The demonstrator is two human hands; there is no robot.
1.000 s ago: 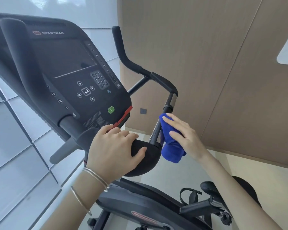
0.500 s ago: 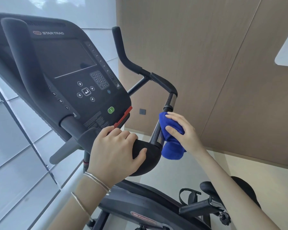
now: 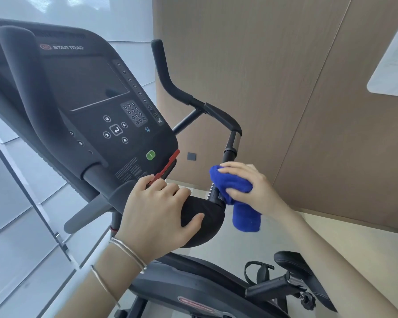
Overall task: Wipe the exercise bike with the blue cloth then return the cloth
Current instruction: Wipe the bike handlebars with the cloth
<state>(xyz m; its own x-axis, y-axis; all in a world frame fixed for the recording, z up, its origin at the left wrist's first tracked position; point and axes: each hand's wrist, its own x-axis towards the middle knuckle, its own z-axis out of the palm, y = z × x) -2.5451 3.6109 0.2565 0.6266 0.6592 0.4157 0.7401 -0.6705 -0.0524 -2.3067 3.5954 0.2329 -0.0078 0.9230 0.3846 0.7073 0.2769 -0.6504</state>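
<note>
Console [image 3: 83,106] of the bike [image 3: 193,292] is sitting at left, screen dark. Left hand [image 3: 156,214] is gripping the black pad [image 3: 202,223] below it, fingers curled over the top. Right hand [image 3: 251,187] is pressing the cloth [image 3: 237,196] around the handlebar [image 3: 230,148] post, grip closed on the cloth; its loose end is hanging below.

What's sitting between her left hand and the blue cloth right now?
In the head view, only the black elbow pad under the left hand and the handlebar's upright bar, which the blue cloth in the right hand wraps.
</note>
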